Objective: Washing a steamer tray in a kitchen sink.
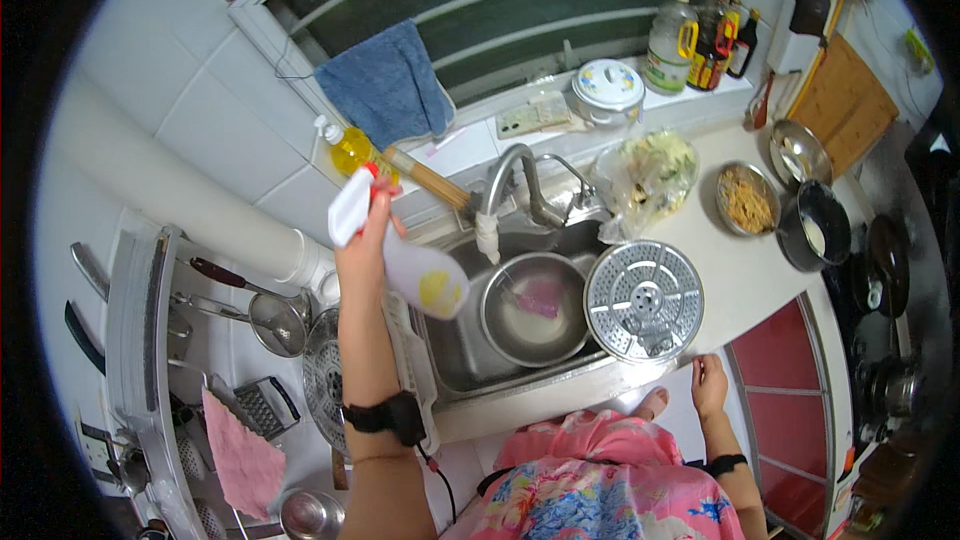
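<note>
My left hand (369, 229) grips a spray bottle (426, 276) by its neck, below a white and red trigger head. The bottle is tilted over the left side of the stainless steel sink (456, 367). Under the faucet (487, 229), a steel bowl (499, 334) in the sink holds a pink cloth (541, 298) and some cloudy liquid. A perforated steel steamer plate (645, 300) rests over the sink's right edge. Just off the counter's front edge hangs my right hand (709, 388), its fingers curled together with nothing visible in them.
A plastic bag of leafy vegetables (652, 172) lies behind the steamer plate. Farther right stand a bowl of brown food (746, 199) and a dark pot (814, 240). A yellow soap bottle (349, 152) stands at the back left. At left is a rack (142, 360) with utensils.
</note>
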Motion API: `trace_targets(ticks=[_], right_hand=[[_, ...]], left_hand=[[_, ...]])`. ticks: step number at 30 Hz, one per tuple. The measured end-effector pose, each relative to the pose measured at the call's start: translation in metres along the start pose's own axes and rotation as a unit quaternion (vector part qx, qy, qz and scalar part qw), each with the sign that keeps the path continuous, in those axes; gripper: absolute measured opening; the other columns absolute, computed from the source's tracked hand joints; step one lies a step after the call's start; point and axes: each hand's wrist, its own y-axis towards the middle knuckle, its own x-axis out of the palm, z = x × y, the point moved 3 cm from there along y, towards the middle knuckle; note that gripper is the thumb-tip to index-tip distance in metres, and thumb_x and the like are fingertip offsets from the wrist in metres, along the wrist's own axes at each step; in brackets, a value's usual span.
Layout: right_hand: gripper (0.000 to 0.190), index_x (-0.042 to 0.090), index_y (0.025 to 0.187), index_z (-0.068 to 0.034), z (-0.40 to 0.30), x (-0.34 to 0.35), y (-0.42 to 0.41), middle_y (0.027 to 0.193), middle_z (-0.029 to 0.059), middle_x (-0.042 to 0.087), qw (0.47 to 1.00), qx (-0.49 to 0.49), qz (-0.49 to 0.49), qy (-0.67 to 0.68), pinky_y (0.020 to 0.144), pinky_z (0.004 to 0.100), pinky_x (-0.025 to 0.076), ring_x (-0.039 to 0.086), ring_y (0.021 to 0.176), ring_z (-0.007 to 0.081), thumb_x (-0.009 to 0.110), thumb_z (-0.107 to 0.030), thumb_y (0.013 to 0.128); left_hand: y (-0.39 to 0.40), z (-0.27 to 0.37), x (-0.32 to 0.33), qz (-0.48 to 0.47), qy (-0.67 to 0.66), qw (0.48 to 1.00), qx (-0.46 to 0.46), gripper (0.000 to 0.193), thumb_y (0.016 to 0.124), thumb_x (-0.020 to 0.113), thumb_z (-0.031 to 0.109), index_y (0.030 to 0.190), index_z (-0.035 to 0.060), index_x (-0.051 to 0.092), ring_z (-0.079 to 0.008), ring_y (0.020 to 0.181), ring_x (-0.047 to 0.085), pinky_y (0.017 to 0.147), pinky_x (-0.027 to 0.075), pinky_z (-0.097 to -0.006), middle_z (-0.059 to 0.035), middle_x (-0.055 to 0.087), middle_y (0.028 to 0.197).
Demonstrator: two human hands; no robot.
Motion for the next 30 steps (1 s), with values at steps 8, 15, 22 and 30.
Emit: trace_targets(ticks=[8, 15, 22, 30], right_hand=[[0.01, 0.064, 0.094, -0.002, -0.01, -0.005, 0.009, 0.091, 0.0149, 0.063, 0.999, 0.007, 0.037, 0.019, 0.067, 0.0398, 0.051, 0.064, 0.075, 0.0306, 0.06, -0.011, 0.097], [0.007, 0.064, 0.096, -0.003, -0.007, -0.011, -0.008, 0.093, 0.0136, 0.063, 0.996, 0.074, 0.041, -0.008, 0.066, 0.0373, 0.051, 0.064, 0.074, 0.0284, 0.061, -0.01, 0.096], [0.014, 0.066, 0.107, -0.009, -0.018, -0.017, -0.006, 0.108, 0.0121, 0.064, 0.993, 0.114, 0.005, 0.034, 0.076, 0.0404, 0.054, 0.067, 0.088, 0.032, 0.064, -0.012, 0.093], [0.042, 0.067, 0.125, -0.019, -0.055, -0.005, 0.018, 0.127, 0.0145, 0.06, 0.998, -0.069, 0.005, -0.008, 0.094, 0.0432, 0.053, 0.06, 0.115, 0.0361, 0.072, -0.01, 0.085]], left_hand=[[0.137, -0.02, 0.051, 0.036, -0.049, 0.993, 0.102, 0.044, 0.094, 0.072, 0.019, 0.132, 0.0007, 0.06, -0.0116, 0.086, 0.062, 0.074, 0.051, -0.0263, -0.0065, 0.07, 0.11], [0.238, -0.093, 0.078, 0.029, 0.054, 0.99, 0.128, 0.044, 0.09, 0.078, 0.027, 0.125, 0.0043, 0.067, -0.01, 0.089, 0.063, 0.079, 0.051, -0.0283, -0.0016, 0.07, 0.105], [0.281, -0.119, 0.074, 0.035, 0.02, 0.991, 0.127, 0.046, 0.088, 0.08, 0.025, 0.126, 0.0041, 0.067, -0.0118, 0.092, 0.064, 0.08, 0.052, -0.0282, -0.0044, 0.069, 0.114], [0.256, -0.121, 0.076, -0.077, 0.204, 0.976, 0.018, 0.062, 0.083, 0.081, 0.03, 0.134, 0.0022, 0.057, -0.0199, 0.11, 0.06, 0.097, 0.046, -0.034, -0.0092, 0.063, 0.123]])
